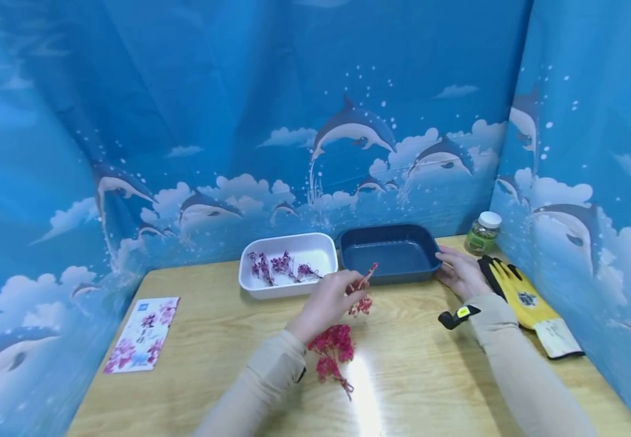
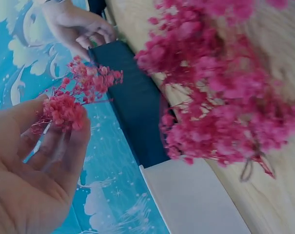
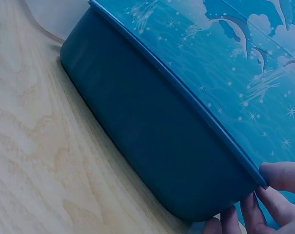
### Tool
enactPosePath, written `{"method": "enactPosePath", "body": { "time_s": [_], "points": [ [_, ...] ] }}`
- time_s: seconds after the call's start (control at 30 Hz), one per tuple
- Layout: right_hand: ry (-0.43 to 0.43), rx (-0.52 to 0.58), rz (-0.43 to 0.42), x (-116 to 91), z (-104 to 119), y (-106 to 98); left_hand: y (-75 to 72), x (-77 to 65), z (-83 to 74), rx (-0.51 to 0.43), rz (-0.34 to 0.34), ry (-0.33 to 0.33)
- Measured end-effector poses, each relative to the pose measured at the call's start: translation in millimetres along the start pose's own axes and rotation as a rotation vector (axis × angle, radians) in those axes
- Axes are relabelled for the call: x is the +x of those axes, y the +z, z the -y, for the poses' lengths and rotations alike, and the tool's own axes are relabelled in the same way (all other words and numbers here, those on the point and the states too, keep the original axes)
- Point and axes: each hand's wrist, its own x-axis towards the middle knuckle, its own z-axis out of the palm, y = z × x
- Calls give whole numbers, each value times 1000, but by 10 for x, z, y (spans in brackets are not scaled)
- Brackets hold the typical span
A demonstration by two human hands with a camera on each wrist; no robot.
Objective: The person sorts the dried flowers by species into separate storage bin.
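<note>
My left hand (image 1: 328, 302) pinches a small sprig of pink dried flowers (image 2: 64, 108) between thumb and fingers, in front of the dark blue tray's near wall. My right hand (image 1: 461, 274) grips the right end of that dark blue tray (image 1: 392, 278); in the right wrist view the thumb lies on its rim and the fingers are against the outer wall. The tray's visible inside holds nothing. Below my left hand, a larger bunch of pink dried flowers (image 1: 334, 344) lies on the table, partly hidden by the wrist in the head view.
Left of the blue tray stands a white tray (image 1: 279, 292) with several purplish flower sprigs (image 1: 282, 264). A floral card (image 1: 143, 335) lies at the table's left. At the right are a white-lidded jar (image 1: 481, 234) and a yellow-black glove (image 1: 523, 297). Dolphin-print curtain (image 1: 271, 152) surrounds the table.
</note>
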Motion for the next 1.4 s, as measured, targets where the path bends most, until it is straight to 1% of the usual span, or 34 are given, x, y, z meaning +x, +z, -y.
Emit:
{"method": "enactPosePath", "body": {
  "time_s": [0.13,0.23,0.37,0.53,0.6,0.67,0.9,1.03,1.17,1.27,1.4],
  "points": [
    [10,-11,-19,12,25,-5,-75,113,3,-178,11,-95],
    [8,-24,-25,17,38,-12,-126,209,20,-274,6,-156],
    [-1,-17,-17,20,40,-30,-173,325,64,-362,-14,-225],
    [-8,3,-15,0,41,-39,-191,449,117,-415,-46,-311],
    [-10,-4,-18,-9,45,-34,-194,501,140,-420,-61,-328],
    [-12,-21,-21,-14,47,-25,-206,551,161,-418,-74,-330],
    [-22,-43,-15,9,26,-30,-264,729,243,-354,-115,-296],
    [-33,-57,-9,17,-1,-30,-257,806,279,-349,-133,-311],
    [-36,-72,4,24,-29,-12,-202,877,317,-329,-147,-348],
    [-37,-79,9,25,-36,-9,-154,932,329,-299,-137,-358],
    [-32,-76,3,23,-25,-19,-110,991,321,-274,-99,-360]
  ]
}}
